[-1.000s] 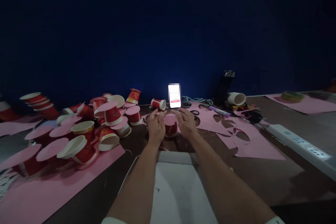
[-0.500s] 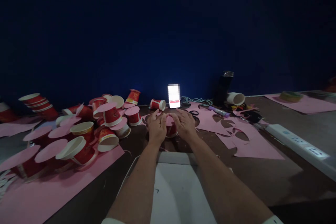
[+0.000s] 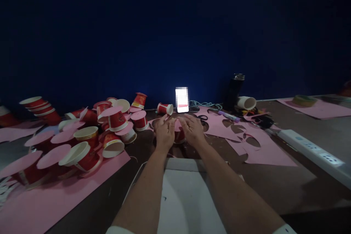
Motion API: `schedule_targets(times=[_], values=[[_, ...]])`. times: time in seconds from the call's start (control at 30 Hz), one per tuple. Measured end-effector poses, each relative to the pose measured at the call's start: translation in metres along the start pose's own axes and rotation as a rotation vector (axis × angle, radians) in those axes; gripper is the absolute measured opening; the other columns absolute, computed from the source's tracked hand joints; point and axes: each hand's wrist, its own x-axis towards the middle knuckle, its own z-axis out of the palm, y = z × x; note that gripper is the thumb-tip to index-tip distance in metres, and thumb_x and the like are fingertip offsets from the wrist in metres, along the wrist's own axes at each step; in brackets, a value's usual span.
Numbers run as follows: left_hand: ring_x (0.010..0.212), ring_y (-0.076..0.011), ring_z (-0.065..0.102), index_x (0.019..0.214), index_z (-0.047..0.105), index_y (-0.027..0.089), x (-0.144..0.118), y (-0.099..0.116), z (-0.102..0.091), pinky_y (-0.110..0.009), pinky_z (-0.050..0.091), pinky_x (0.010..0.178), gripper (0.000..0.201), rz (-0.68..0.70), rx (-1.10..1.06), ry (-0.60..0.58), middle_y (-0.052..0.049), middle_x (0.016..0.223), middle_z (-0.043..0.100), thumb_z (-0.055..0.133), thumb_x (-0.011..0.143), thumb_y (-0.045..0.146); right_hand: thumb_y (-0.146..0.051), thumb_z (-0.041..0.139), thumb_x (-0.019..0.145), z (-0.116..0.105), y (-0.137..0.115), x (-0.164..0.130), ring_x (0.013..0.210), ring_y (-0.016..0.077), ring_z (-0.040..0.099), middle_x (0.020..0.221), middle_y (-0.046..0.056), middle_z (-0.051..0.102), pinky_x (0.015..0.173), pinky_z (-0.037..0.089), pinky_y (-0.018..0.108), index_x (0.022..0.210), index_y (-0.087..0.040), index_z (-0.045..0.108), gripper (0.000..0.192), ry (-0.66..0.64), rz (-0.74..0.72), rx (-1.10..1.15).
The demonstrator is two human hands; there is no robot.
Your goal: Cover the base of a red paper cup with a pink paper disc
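Observation:
Between my hands stands a red paper cup (image 3: pixel 180 138), bottom up, with a pink paper disc (image 3: pixel 178 125) over its top. My left hand (image 3: pixel 165 131) is against the cup's left side, its thumb at the disc. From the right, my right hand (image 3: pixel 192 129) curves round the same cup, fingers bent over the disc's edge. Part of the cup and disc is hidden behind the fingers. A white box lid or tray (image 3: pixel 185 197) lies under my forearms.
Red paper cups (image 3: pixel 85 157), several with pink discs, crowd the left. A lit phone (image 3: pixel 182 99) stands behind my hands. Cut pink paper (image 3: pixel 265 150), a purple marker (image 3: pixel 229 116), black scissors (image 3: pixel 203 118), a dark bottle (image 3: pixel 233 91) and a white power strip (image 3: pixel 312 150) lie right.
Both hands stay on the cup in nearly the same pose. The view has shifted very slightly; nothing else has visibly moved.

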Motion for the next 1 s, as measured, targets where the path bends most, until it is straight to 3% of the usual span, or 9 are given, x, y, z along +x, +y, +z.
schedule_targets(times=[0.73,1.0], values=[[0.122,-0.0253,0.047,0.108,0.07,0.023,-0.0022,-0.0026,-0.0008,-0.046,0.032,0.107,0.048,-0.06,0.038,-0.057,-0.012,0.127,0.056,0.029,0.094,0.044,-0.055,0.032,0.092,-0.0085,-0.0063,-0.0013,0.117,0.0206,0.051,0.123,0.0,0.062,0.102,0.035,0.038,0.107,-0.034,0.069,0.045,-0.036,0.062,-0.042],[0.122,-0.0245,0.048,0.109,0.069,0.023,-0.0031,-0.0024,-0.0028,-0.047,0.032,0.107,0.044,-0.05,0.005,-0.072,-0.012,0.126,0.058,0.031,0.094,0.039,-0.043,0.035,0.095,-0.0083,-0.0049,-0.0019,0.115,0.018,0.054,0.118,0.002,0.065,0.102,0.037,0.036,0.11,-0.033,0.068,0.038,-0.022,0.016,-0.009]])
